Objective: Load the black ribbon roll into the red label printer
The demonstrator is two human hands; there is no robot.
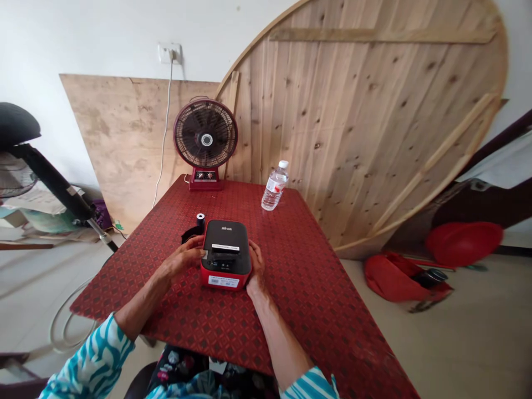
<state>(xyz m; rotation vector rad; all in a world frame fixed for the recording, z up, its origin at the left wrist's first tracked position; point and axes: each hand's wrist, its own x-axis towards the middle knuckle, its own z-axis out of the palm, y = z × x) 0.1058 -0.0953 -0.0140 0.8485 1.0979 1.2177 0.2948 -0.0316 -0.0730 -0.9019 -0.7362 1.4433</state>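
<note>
A black-topped red receipt printer (226,235) stands on the patterned red table (299,288), its white label facing me. My left hand (187,256) grips its left side, with the thumb at the upper left edge near a small grey tab. Along the opposite side, my right hand (256,269) holds the printer, its fingers curled against the red casing. Just behind my left hand are a small white paper roll (200,216) and a dark curved object (189,233), partly hidden, whose kind I cannot make out.
A dark red fan (205,138) stands at the table's far left corner. A water bottle (275,187) is at the far right. Round wooden boards (353,122) lean on the wall behind. A red bag (390,277) lies on the floor at right.
</note>
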